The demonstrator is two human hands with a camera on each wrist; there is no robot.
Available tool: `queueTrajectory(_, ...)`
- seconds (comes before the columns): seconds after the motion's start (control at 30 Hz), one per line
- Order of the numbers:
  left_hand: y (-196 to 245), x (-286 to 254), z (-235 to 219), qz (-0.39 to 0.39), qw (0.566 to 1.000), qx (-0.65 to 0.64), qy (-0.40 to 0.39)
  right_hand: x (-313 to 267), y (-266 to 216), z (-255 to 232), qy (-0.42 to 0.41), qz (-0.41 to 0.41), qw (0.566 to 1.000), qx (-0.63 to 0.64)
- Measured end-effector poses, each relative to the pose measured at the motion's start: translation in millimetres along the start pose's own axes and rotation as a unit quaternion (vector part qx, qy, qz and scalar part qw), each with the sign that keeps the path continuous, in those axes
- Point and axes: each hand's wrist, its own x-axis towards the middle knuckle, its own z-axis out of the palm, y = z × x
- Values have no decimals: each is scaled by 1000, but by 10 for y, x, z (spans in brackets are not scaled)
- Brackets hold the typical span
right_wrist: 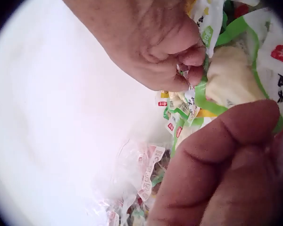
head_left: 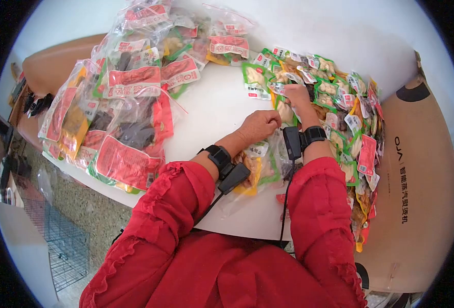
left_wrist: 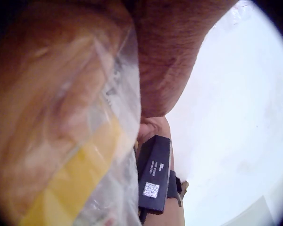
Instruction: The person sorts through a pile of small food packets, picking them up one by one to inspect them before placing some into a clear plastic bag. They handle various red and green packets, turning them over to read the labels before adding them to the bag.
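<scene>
In the head view my left hand (head_left: 260, 126) has curled fingers and grips the top of a clear plastic bag (head_left: 270, 159). Inside that bag a yellow-edged food pack (head_left: 251, 174) shows; in the left wrist view the bag (left_wrist: 127, 56) fills the near left side. My right hand (head_left: 300, 100) is at the near edge of a heap of food packs (head_left: 347, 110). Its bent fingers (right_wrist: 226, 136) hold a green-edged pack (right_wrist: 233, 77) with pale contents, seen close in the right wrist view. Both hands are near each other, the left one lower.
Filled clear bags with red labels (head_left: 134, 82) pile up on the left of the white table (head_left: 211, 97). Another filled bag (head_left: 229, 43) stands at the back. A tall cardboard box (head_left: 411, 179) borders the heap on the right. A wire cage (head_left: 65, 246) sits on the floor at left.
</scene>
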Motion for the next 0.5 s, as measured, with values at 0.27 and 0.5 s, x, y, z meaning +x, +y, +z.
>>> queueTrajectory(0.27,48,-4,-8,16,999,-14,30,-248,-291,-124,7,6,969,245)
queueTrajectory(0.5,117,29,-125,-115,903,-410,-49,-731,-299,-520,-112,-40,846,520)
